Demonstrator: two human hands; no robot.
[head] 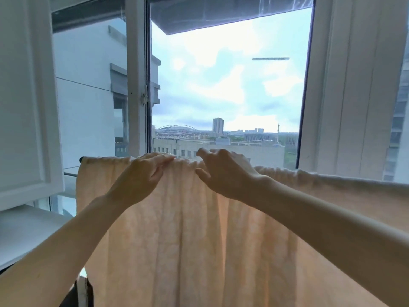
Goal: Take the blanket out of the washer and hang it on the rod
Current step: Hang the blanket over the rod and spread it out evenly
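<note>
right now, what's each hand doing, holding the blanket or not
Left hand: open, straight fingers resting on the top fold of the blanket.
Right hand: open, fingers loosely curled over the blanket, gripping nothing.

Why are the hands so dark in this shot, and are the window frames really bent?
Head view: bright sky behind backlights the scene, so left hand and right hand read dark and the blanket glows; head view's wide lens bows the window frame.
</note>
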